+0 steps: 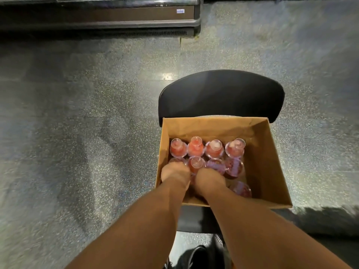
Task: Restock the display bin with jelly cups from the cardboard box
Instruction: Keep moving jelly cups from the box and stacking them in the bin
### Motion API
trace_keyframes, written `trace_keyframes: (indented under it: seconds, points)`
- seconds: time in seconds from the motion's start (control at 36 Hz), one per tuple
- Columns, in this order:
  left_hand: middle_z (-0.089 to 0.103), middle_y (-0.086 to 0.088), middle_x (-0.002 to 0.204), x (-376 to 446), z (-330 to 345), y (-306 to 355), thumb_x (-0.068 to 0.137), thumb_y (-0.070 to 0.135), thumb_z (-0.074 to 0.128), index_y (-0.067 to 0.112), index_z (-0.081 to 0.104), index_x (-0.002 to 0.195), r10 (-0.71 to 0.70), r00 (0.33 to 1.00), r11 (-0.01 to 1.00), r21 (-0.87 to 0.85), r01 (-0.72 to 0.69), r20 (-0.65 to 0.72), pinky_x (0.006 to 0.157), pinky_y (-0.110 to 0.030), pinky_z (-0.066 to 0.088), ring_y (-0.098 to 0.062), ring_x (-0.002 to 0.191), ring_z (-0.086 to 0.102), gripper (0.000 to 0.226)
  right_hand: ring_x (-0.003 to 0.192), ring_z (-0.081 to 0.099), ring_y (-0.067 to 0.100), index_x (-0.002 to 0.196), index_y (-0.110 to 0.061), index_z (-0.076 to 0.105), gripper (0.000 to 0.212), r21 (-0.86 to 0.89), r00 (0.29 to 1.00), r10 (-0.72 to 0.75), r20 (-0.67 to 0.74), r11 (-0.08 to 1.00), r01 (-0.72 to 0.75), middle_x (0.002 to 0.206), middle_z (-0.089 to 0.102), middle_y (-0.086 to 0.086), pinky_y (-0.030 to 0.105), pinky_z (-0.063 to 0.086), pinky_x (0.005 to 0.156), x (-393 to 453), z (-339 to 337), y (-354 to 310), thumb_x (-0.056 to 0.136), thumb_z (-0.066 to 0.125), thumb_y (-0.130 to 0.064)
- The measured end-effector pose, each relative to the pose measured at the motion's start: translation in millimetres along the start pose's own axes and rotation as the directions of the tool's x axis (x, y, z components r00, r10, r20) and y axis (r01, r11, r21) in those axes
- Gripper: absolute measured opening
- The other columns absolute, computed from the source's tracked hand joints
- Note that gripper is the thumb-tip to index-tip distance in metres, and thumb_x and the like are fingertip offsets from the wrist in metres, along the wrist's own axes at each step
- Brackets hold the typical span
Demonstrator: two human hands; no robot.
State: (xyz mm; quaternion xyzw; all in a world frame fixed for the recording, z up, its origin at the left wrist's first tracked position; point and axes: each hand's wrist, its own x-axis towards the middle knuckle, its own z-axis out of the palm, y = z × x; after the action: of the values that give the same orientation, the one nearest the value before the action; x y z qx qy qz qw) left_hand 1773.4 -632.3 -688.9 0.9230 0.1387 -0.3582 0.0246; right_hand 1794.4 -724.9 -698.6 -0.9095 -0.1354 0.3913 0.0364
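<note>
On a speckled floor (77,133), a black chair (221,94) carries a cardboard box (264,162). Both hands, left (174,174) and right (208,178), reach among jelly cups (196,147); their grip cannot be told.

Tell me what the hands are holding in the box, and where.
Left hand and right hand reach among the jelly cups; their fingers are hidden, so any hold cannot be told.

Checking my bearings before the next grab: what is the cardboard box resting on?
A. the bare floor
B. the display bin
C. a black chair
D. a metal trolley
C: the cardboard box sits on the seat of a black chair, whose backrest rises just behind it, while both hands reach in among the jelly cups.
</note>
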Motion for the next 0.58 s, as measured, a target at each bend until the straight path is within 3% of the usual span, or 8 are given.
trace_keyframes:
  seconds: [0.08,0.19,0.28,0.33,0.39,0.5,0.58]
  points:
    - [0.053,-0.013,0.14,0,2,2,0.098,0.014,0.053,0.012,0.056,0.134,0.008,1.0,1.0,0.023,-0.008,0.013,0.1,-0.04,0.049,-0.029,0.129,0.05,0.036,0.091,0.065,0.025,0.098,-0.015,0.068,0.014,-0.025,0.999,-0.005,-0.034,1.0,0.004,0.098,0.067,0.006,0.038,0.054,0.076,3,2,-2,0.093,0.055,-0.017]
    - [0.055,-0.013,0.137,-2,0,4,0.098,0.018,0.054,0.011,0.059,0.131,0.018,1.0,0.999,0.028,-0.018,0.004,0.101,-0.04,0.048,-0.031,0.126,0.052,0.034,0.081,0.063,0.022,0.093,-0.017,0.066,0.008,-0.05,0.998,0.003,-0.063,0.999,-0.006,0.091,0.065,0.004,0.033,0.05,0.064,1,1,-2,0.091,0.058,-0.018]
    - [0.063,-0.009,0.13,-12,-11,5,0.098,0.02,0.054,0.014,0.065,0.124,0.024,1.0,1.0,0.014,-0.023,-0.01,0.093,-0.037,0.049,-0.029,0.121,0.059,0.029,0.079,0.06,0.021,0.096,-0.022,0.066,0.01,-0.048,0.993,0.007,-0.116,0.999,-0.013,0.092,0.064,0.002,0.033,0.052,0.065,-5,-3,2,0.088,0.062,-0.026]
    - [0.067,-0.007,0.123,-21,-20,5,0.097,0.019,0.054,0.015,0.068,0.117,0.023,0.999,1.0,-0.013,-0.024,-0.023,0.082,-0.034,0.047,-0.028,0.116,0.062,0.025,0.086,0.062,0.023,0.1,-0.024,0.066,0.016,-0.041,0.993,0.007,-0.119,0.999,-0.012,0.098,0.065,0.002,0.036,0.054,0.071,-15,-14,5,0.087,0.062,-0.032]
    - [0.068,-0.007,0.12,-31,-27,6,0.097,0.02,0.049,0.015,0.069,0.114,0.01,0.999,0.998,-0.069,-0.014,-0.052,0.078,-0.032,0.044,-0.029,0.112,0.063,0.027,0.097,0.062,0.025,0.107,-0.023,0.067,0.023,-0.017,0.995,0.039,-0.096,0.999,-0.041,0.107,0.066,0.003,0.035,0.047,0.071,-30,-30,8,0.09,0.058,-0.034]
    - [0.065,-0.009,0.12,-52,-49,8,0.102,0.027,0.041,0.016,0.063,0.118,-0.041,0.996,0.969,-0.247,0.021,-0.076,0.09,-0.039,0.052,-0.03,0.11,0.062,0.03,0.098,0.061,0.027,0.123,-0.018,0.064,0.031,-0.026,0.994,0.06,-0.093,0.998,-0.063,0.108,0.062,0.006,0.038,0.048,0.078,-54,-58,13,0.095,0.054,-0.025]
    - [0.055,-0.008,0.132,-63,-65,11,0.098,0.044,0.046,0.025,0.05,0.129,-0.04,0.989,0.94,-0.341,-0.012,-0.144,0.094,-0.044,0.05,-0.031,0.113,0.055,0.036,0.119,0.053,0.034,0.137,-0.027,0.049,0.046,0.033,0.98,0.105,-0.167,0.994,-0.1,0.129,0.052,0.007,0.048,0.05,0.094,-75,-75,13,0.095,0.046,-0.044]
